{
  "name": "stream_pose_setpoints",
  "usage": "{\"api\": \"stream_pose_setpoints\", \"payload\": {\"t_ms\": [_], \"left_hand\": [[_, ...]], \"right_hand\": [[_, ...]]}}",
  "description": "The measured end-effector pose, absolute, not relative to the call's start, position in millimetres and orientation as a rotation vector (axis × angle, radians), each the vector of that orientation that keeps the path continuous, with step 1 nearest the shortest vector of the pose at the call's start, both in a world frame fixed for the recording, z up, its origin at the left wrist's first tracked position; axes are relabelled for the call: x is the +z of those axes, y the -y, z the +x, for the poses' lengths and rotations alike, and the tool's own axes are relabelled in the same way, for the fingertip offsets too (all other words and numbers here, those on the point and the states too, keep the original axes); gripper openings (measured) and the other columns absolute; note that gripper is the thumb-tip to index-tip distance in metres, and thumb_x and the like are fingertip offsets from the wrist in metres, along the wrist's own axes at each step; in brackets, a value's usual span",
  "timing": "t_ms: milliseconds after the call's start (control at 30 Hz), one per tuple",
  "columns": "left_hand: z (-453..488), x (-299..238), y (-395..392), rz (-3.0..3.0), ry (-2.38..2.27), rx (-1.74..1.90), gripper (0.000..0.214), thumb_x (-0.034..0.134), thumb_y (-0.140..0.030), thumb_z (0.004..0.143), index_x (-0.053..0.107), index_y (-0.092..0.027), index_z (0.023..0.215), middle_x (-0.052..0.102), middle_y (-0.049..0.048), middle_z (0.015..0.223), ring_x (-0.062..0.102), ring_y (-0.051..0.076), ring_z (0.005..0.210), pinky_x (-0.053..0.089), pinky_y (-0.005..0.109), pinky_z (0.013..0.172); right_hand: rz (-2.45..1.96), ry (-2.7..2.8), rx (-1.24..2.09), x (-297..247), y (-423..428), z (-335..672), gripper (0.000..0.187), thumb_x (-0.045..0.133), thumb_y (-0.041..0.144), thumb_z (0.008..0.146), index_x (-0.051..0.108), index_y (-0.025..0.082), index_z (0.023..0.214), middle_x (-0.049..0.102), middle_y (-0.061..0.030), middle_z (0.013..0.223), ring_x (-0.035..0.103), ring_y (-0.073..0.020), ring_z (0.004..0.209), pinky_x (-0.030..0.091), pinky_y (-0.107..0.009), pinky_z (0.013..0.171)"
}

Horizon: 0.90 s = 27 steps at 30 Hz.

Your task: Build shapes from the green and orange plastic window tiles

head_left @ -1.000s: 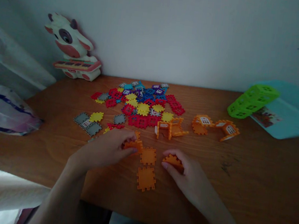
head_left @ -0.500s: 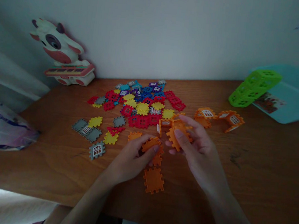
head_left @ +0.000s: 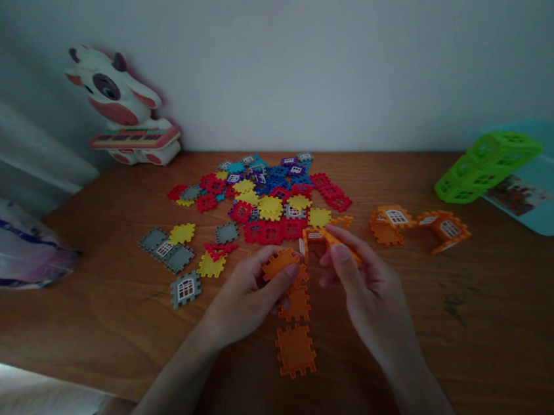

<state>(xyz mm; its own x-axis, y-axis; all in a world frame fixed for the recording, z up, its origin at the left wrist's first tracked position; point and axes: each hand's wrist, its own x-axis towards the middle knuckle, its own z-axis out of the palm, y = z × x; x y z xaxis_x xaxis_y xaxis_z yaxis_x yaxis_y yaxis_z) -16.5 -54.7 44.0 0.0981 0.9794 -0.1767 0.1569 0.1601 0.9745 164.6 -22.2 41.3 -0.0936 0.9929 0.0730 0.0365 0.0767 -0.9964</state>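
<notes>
My left hand [head_left: 248, 293] pinches an orange toothed square tile [head_left: 281, 264] just above the wooden table [head_left: 488, 362]. My right hand [head_left: 365, 289] grips another orange tile [head_left: 340, 242] edge-on, a short gap to the right of the first. Both hands hover over two more orange tiles lying flat, one [head_left: 295, 304] below my left fingers and one [head_left: 296, 349] nearer me. Behind my hands stands a small orange part-built piece [head_left: 314, 234].
A heap of red, yellow, blue, purple and grey tiles [head_left: 268, 193] lies behind. Grey and yellow tiles [head_left: 173, 253] sit left. Two joined orange window pieces [head_left: 418, 226] and a green block structure [head_left: 486, 167] on a teal box are right. A cow toy [head_left: 121, 112] stands back left.
Both hands lifted their orange tiles off the table and brought them close together in front of me. The right hand turned its tile edge-on. The view shifted slightly.
</notes>
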Motion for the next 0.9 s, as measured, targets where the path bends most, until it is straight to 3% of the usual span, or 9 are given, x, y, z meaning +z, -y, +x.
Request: {"api": "stream_pose_setpoints", "payload": {"t_ms": [100,200,267,433,700,900], "left_hand": [[-15,45,58,1.254,-1.292,0.896,0.032,0.063,-0.049,0.097,0.067,-0.022,0.111,0.068,-0.0014,0.084,0.062,0.007,0.057,0.05,0.017,0.051],[-15,45,60,1.223,-1.311,0.838,0.035,0.063,-0.051,0.096,0.066,-0.022,0.115,0.071,0.0001,0.088,0.065,0.008,0.057,0.05,0.016,0.048],[-15,45,60,1.212,-1.324,0.815,0.036,0.063,-0.052,0.096,0.066,-0.022,0.115,0.071,0.0002,0.085,0.065,0.009,0.056,0.049,0.017,0.047],[-16,44,56,1.226,-1.346,0.849,0.036,0.063,-0.051,0.095,0.065,-0.021,0.116,0.07,-0.0002,0.081,0.065,0.01,0.055,0.049,0.018,0.046],[-11,41,57,1.241,-1.373,0.821,0.032,0.059,-0.048,0.098,0.064,-0.019,0.111,0.067,-0.0006,0.079,0.063,0.011,0.059,0.048,0.02,0.05],[-9,42,58,1.255,-1.384,0.852,0.031,0.059,-0.049,0.097,0.064,-0.019,0.104,0.064,-0.0003,0.078,0.061,0.012,0.06,0.047,0.022,0.052]], "right_hand": [[-1.202,1.486,1.084,37,27,164,0.047,0.046,0.061,0.102,0.071,0.022,0.095,0.071,-0.0017,0.068,0.066,-0.0151,0.053,0.052,-0.028,0.053],[-1.28,1.609,0.899,32,31,161,0.049,0.041,0.054,0.106,0.062,0.024,0.073,0.066,-0.0015,0.06,0.065,-0.0162,0.055,0.049,-0.029,0.055],[-1.266,1.584,0.87,30,34,157,0.045,0.044,0.052,0.105,0.062,0.024,0.075,0.069,-0.0025,0.066,0.066,-0.0175,0.061,0.051,-0.03,0.059],[-1.131,1.332,1.191,27,35,150,0.025,0.063,0.046,0.097,0.073,0.024,0.103,0.078,-0.0049,0.092,0.074,-0.0212,0.083,0.061,-0.033,0.073],[-1.184,1.394,1.158,19,37,151,0.019,0.069,0.041,0.093,0.076,0.024,0.097,0.078,-0.0058,0.098,0.075,-0.024,0.092,0.061,-0.039,0.085],[-1.284,1.424,1.034,24,39,151,0.018,0.068,0.041,0.094,0.071,0.024,0.095,0.079,-0.0042,0.091,0.075,-0.0213,0.077,0.059,-0.033,0.07]]}}
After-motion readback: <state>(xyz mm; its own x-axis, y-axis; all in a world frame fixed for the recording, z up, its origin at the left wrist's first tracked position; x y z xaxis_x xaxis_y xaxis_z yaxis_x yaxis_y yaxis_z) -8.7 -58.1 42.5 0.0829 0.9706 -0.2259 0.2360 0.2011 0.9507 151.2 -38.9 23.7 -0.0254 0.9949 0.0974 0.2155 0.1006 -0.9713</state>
